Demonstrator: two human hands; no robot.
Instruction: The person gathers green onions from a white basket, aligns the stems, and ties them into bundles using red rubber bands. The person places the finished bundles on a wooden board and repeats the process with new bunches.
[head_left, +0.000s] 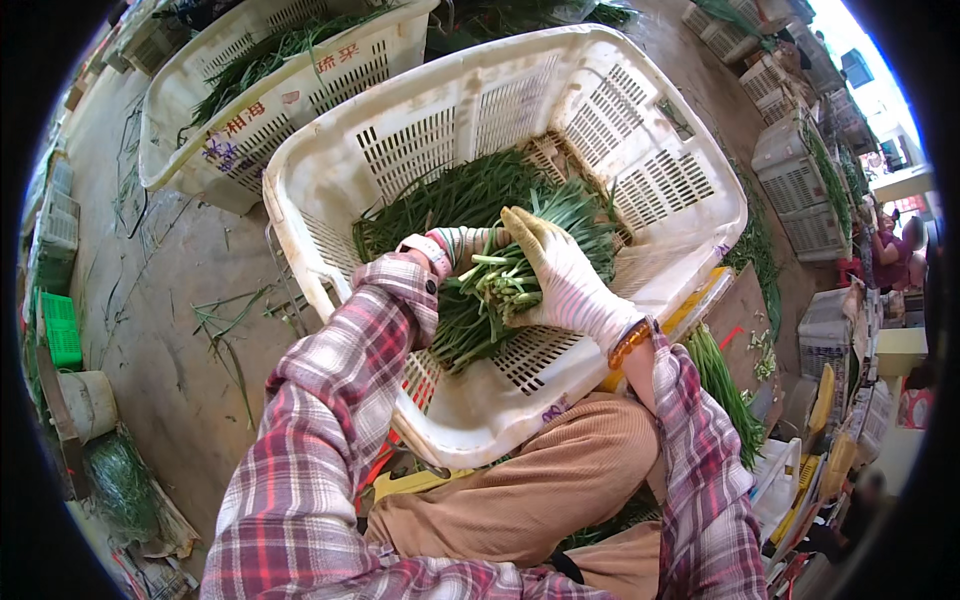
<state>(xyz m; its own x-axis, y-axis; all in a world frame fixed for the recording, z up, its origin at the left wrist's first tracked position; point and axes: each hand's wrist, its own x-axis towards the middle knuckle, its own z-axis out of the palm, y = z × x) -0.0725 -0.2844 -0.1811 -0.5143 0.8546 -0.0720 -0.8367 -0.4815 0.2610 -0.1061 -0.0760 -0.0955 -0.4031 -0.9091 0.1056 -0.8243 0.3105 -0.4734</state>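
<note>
A bunch of green chives (510, 289) with pale cut ends turned toward me is held over a white plastic basket (480, 97). My right hand (566, 281), in a striped work glove, spans the bunch from the right with thumb and fingers around its stalks. From the left, my left hand (480, 244), also gloved, grips the bunch; its fingers are partly hidden by the stalks. More loose chives (450, 199) lie in the basket beneath and beyond both hands. The basket's near rim rests against my raised knee (600, 435).
Another white basket (300, 82) with greens stands at the far left. On the right, long green stalks (724, 390) lie beside a brown board (750, 307). Stray leaves (225, 330) litter the floor. Stacked crates (799, 180) and a person (889, 251) are farther right.
</note>
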